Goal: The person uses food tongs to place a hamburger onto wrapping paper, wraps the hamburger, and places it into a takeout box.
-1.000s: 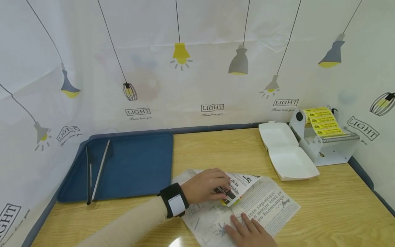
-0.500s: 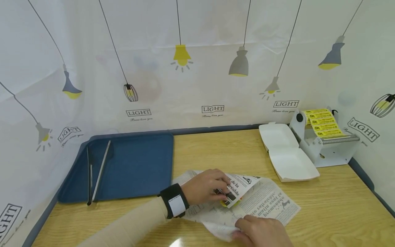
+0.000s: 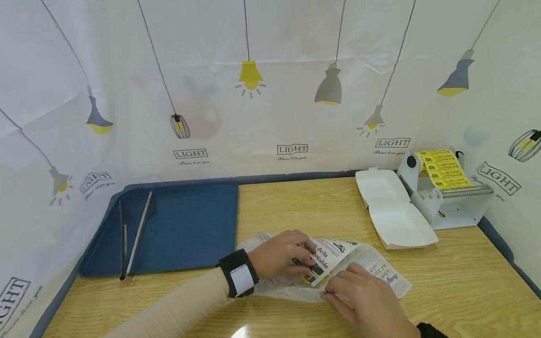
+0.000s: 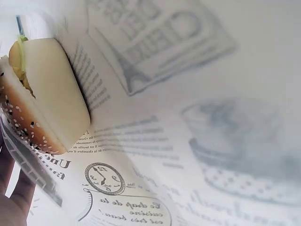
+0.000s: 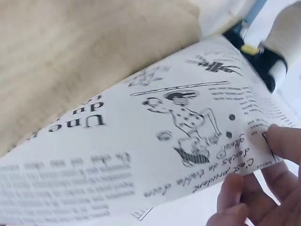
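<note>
A newspaper-print wrapping paper lies on the table, its left corner folded over a burger. Black and white sesame seeds dot the bun, and some lettuce shows at its edge in the left wrist view; in the head view nearly all of it is hidden. My left hand holds the folded flap against the burger with curled fingers. Close by on the right, my right hand pinches the near edge of the paper, which is raised off the table. The right wrist view shows its fingertips at the printed edge.
A blue tray stands at the left with tongs on it. Toward the back right lie an open white clamshell box and a dispenser carrying a roll of yellow labels. A printed cloth hangs behind.
My right hand, flat on the paper a second ago, has taken its near edge and brought it up and away from me toward the burger. The left hand has stayed in place.
</note>
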Tool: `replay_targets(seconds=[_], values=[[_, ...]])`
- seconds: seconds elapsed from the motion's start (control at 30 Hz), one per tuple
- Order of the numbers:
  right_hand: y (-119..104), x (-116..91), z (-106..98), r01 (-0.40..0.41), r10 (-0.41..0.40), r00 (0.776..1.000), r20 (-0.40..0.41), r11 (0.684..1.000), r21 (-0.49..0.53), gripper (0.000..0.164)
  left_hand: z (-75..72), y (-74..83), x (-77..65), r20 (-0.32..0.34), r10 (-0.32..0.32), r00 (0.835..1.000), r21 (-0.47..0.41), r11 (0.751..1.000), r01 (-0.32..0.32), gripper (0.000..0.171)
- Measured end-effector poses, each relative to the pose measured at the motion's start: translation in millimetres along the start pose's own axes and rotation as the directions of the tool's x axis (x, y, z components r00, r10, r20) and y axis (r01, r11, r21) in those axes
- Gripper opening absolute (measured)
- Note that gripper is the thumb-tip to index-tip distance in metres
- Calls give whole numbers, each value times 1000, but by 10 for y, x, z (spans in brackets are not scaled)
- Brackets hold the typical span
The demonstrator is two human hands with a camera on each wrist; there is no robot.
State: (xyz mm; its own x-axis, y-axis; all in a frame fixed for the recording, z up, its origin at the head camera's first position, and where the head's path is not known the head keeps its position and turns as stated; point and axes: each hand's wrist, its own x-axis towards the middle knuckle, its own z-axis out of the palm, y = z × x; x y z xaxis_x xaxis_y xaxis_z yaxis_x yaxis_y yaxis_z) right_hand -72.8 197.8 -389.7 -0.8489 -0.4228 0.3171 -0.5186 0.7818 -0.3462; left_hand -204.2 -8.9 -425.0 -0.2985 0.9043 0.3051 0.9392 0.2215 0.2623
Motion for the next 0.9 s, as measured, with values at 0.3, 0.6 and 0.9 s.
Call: replay_targets(seconds=[0.3, 0.6, 0.9], values=[[405, 410, 61, -136, 146, 989, -26, 961, 242, 10, -33, -31, 10, 109, -79, 991, -151, 984, 95, 16], [553, 457, 175, -284, 265, 959, 103, 909, 304, 26, -107, -44, 6, 106, -227, 968, -463, 850, 250, 40], [608, 541, 282, -243, 249, 969, 8, 939, 242, 17, -16, -54, 48, 54, -309, 950, -449, 842, 299, 44]])
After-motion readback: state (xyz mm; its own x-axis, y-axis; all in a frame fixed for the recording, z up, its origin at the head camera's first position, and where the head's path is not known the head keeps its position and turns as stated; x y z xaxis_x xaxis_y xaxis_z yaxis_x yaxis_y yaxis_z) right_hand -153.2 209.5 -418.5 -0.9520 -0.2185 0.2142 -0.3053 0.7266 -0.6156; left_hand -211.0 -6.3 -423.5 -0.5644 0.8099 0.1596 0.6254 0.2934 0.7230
